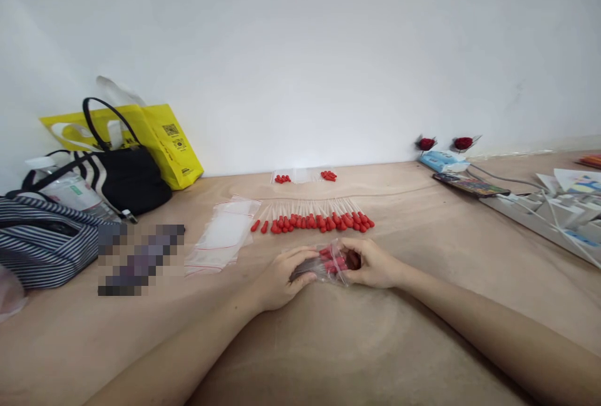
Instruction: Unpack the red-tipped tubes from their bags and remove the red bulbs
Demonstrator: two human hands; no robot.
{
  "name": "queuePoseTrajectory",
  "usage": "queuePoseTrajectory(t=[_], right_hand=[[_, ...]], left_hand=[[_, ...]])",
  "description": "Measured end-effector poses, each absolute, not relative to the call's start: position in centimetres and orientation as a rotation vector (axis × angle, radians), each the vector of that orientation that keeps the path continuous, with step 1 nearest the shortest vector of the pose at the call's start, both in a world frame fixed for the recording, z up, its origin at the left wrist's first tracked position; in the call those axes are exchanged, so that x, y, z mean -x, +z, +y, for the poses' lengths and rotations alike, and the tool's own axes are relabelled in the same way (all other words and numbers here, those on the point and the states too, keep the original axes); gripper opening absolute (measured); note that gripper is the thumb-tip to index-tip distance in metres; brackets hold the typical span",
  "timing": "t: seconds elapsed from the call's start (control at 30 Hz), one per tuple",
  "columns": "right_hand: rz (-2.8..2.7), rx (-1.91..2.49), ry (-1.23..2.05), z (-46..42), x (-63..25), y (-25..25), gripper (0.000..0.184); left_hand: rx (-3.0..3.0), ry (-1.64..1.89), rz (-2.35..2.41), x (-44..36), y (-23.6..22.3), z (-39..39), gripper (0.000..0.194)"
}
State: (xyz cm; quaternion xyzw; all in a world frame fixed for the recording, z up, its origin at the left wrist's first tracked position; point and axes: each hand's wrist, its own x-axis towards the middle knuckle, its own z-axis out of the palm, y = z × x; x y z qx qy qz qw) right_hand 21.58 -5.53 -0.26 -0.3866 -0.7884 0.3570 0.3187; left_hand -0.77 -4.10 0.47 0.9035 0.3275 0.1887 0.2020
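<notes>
Between my two hands is a clear plastic bag (334,263) with red pieces inside. My left hand (288,278) grips its left side, fingers curled around it. On the right side, my right hand (373,262) holds the bag with thumb and fingers bent. Just beyond them lies a row of red-tipped sticks (310,221), their red bulb-shaped ends toward me and pale stems pointing to the wall. Left of the row is a fanned stack of flat zip bags (223,234) with red lines. What exactly the red pieces in the held bag are is hard to make out.
Filled clear bags (303,175) with red pieces lie near the wall. At left stand a yellow bag (176,149), a black handbag (136,177) and a striped pouch (51,243). A tissue pack (444,161), a phone (469,184) and a power strip (544,224) are at right.
</notes>
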Motion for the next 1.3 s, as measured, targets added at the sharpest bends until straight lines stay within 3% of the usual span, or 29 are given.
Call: queuePoseTrajectory(t=[0.17,0.4,0.57,0.87,1.0,1.17,1.3], right_hand=[[-2.028,1.023,1.037,-4.8,-23.1,-0.3,0.01],[-1.582,0.985,1.51,-4.5,-25.1,-0.5,0.026],[-1.496,0.969,1.569,-4.7,-24.3,-0.5,0.026],[-1.339,1.085,1.106,-2.6,-32.1,0.7,0.022],[-1.161,1.164,0.635,-1.1,-32.6,-0.6,0.023],[-1.465,1.367,0.104,0.2,-30.5,-2.9,0.022],[-1.689,1.398,0.017,0.1,-29.6,-3.4,0.025]], left_hand=[[-2.511,0.484,0.945,1.0,0.9,-4.1,0.033],[-2.505,0.441,0.985,1.2,1.2,-4.0,0.034],[-2.506,0.451,0.966,1.3,1.0,-4.0,0.034],[-2.501,0.423,0.98,1.4,1.0,-4.1,0.036],[-2.489,0.457,0.964,1.4,0.9,-4.1,0.034],[-2.498,0.461,0.953,1.5,0.8,-4.1,0.035],[-2.504,0.442,0.962,1.6,0.7,-4.0,0.035]])
